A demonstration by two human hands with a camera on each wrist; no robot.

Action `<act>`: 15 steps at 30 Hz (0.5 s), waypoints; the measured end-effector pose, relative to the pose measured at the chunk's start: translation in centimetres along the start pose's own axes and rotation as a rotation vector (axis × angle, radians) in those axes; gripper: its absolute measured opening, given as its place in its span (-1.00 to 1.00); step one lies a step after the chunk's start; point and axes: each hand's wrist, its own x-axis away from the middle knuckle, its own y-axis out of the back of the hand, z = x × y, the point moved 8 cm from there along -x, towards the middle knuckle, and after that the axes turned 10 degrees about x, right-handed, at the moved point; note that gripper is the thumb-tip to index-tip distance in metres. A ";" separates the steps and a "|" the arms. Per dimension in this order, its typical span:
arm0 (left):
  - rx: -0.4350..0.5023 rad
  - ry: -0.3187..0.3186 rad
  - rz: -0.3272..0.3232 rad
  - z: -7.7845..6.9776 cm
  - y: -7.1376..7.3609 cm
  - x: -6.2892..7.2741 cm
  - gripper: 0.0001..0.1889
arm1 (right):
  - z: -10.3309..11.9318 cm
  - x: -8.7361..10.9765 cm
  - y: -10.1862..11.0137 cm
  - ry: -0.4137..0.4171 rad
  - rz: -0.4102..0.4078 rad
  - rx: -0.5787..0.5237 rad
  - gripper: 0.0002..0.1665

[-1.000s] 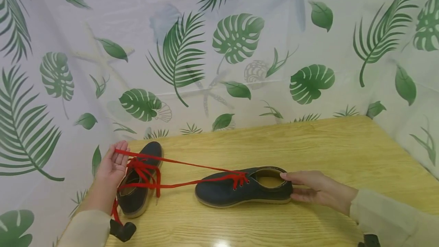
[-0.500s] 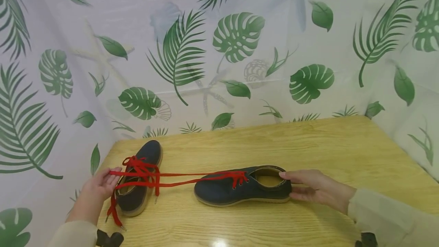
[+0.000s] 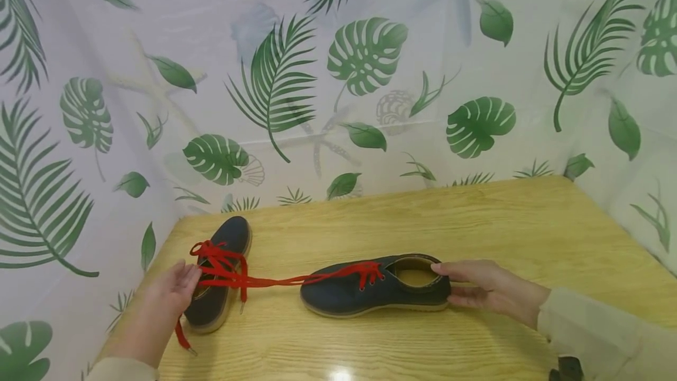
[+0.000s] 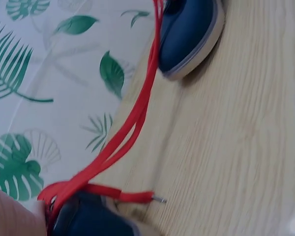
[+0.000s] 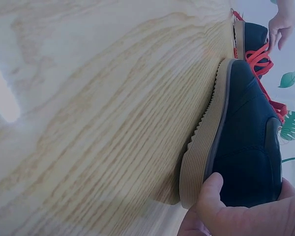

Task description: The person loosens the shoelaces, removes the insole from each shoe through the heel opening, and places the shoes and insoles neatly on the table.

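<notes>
A dark blue shoe [image 3: 344, 296] lies sideways on the table, toe to the left, with red shoelaces [image 3: 280, 281] running left from its eyelets. My right hand [image 3: 494, 293] grips this shoe by the heel; in the right wrist view the thumb [image 5: 212, 189] presses near the sole. My left hand [image 3: 177, 287] holds the red laces at its fingertips, beside the second dark blue shoe [image 3: 233, 233], whose toe points away. That shoe's own red laces lie loose across it, and the left hand overlaps its opening. The left fingertips' hold is mostly hidden in the left wrist view.
The wooden table [image 3: 412, 222] has a bright glare spot near its front. A leaf-print cloth [image 3: 412, 75] hangs behind and along the sides. Metal-tipped lace ends [image 3: 243, 304] hang beside the left shoe.
The left hand has come down from the far left, drawn left briefly, then moved back right. The two stretched laces have come together and lie lower. The right hand and its shoe stay put.
</notes>
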 end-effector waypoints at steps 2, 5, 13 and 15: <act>-0.020 0.034 0.032 1.3 -0.7 0.4 -0.33 | 0.0 -0.1 0.0 0.000 -0.002 0.004 -0.64; -0.078 0.051 0.077 2.9 -1.7 1.1 -0.36 | 0.0 -0.1 0.0 -0.001 -0.003 0.008 -0.57; -0.156 0.098 0.169 6.4 -3.7 2.6 -0.82 | 0.0 -0.2 0.1 0.010 -0.005 0.005 -0.75; -0.187 0.123 0.198 7.4 -4.2 2.9 -0.83 | 0.0 -0.2 0.1 0.004 -0.003 -0.001 -0.73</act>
